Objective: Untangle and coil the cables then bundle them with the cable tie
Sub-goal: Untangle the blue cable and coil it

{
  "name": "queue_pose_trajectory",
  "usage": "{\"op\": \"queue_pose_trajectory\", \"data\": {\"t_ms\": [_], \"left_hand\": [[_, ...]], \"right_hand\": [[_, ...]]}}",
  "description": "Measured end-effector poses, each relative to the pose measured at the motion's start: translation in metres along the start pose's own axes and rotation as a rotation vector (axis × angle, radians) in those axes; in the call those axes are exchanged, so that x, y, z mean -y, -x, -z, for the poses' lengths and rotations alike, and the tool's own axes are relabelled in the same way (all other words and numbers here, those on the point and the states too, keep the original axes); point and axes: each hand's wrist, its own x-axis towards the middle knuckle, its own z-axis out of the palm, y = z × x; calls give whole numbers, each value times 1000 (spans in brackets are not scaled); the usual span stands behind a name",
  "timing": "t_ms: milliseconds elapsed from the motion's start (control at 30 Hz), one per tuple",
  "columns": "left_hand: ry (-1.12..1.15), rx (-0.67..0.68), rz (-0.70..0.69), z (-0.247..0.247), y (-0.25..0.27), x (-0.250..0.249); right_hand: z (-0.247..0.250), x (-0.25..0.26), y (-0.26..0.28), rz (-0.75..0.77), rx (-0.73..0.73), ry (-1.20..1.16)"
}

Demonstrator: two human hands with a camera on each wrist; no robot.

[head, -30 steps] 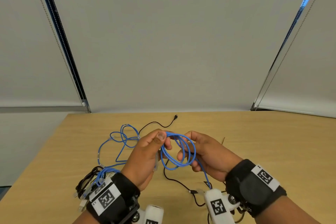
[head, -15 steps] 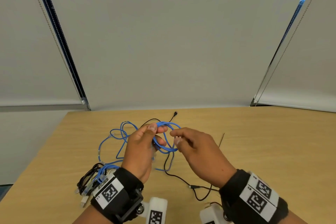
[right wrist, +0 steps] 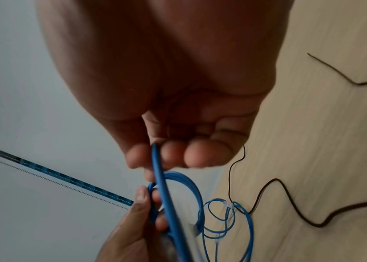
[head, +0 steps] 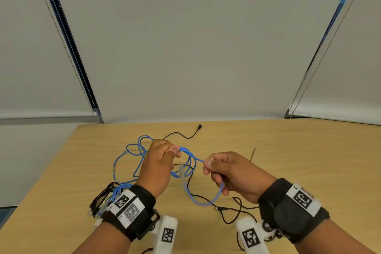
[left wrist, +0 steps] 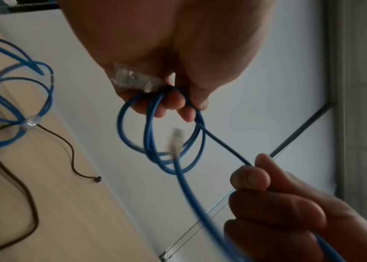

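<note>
My left hand holds a small coil of blue cable above the table, pinched between thumb and fingers. From the coil a strand runs right to my right hand, which pinches it; the rest sags in a loop below that hand. In the left wrist view the coil hangs from the left hand's fingers, with a clear plug dangling in front of it. The right wrist view shows the fingertips closed on the blue strand. A thin black cable tie lies on the table beyond the right hand.
More blue cable lies tangled on the wooden table to the left. A black cable snakes from the far middle back under the hands. A bunch of black and blue cables sits by my left wrist. Window blinds hang behind.
My right hand has moved right and away from the coil, drawing a blue strand out taut. The left hand still holds the coil, a little farther forward.
</note>
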Motion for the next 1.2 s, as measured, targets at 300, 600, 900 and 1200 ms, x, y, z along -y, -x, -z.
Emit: {"op": "queue_pose_trajectory", "data": {"t_ms": [300,600,900,1200], "left_hand": [[771,-14,504,-1,4,3],[682,40,555,-25,23,-7],[667,-126,416,-28,19,-5],[626,-189,374,-28,25,-20]], "right_hand": [[10,-12,-5,48,-150,506],[-8,-27,-18,89,-337,-270],[-26,-13,-9,414,-659,347],[-40,-2,-3,435,-494,668]]}}
